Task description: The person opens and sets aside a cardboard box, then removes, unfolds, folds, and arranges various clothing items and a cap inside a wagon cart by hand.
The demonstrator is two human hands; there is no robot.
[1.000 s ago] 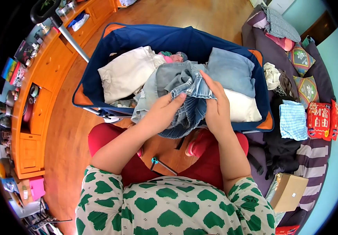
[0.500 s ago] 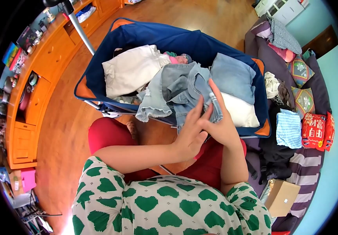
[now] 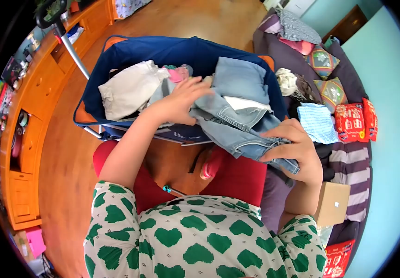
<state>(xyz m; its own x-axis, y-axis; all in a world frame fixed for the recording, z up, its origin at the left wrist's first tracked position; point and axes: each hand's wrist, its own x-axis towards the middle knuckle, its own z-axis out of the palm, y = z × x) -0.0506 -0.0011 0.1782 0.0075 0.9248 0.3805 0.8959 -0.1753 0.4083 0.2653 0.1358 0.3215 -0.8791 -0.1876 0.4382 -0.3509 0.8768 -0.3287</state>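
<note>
A pair of blue jeans [image 3: 228,123] lies slantwise across the front of a navy fabric cart [image 3: 163,46], its upper end drawn out over the rim. My right hand [image 3: 297,148] grips the jeans at that end, fingers and thumb around the denim. With fingers spread, my left hand [image 3: 184,102] is over the other end of the jeans; whether its palm touches the cloth is hidden. Inside the cart, folded white trousers [image 3: 133,88] are on the left and folded light-blue denim [image 3: 241,81] is on the right, above a white garment [image 3: 246,103].
A purple sofa [image 3: 274,51] on the right bears cushions, a checked blue cloth [image 3: 317,123], red packages [image 3: 350,121] and a cardboard box [image 3: 332,204]. Wooden cabinets [image 3: 35,106] line the left side. The cart's metal handle [image 3: 75,55] rises at its left corner.
My hands have moved apart: the left toward the cart's middle, the right outward and down with the jeans' end. The jeans are now stretched out to the right. The view has shifted.
</note>
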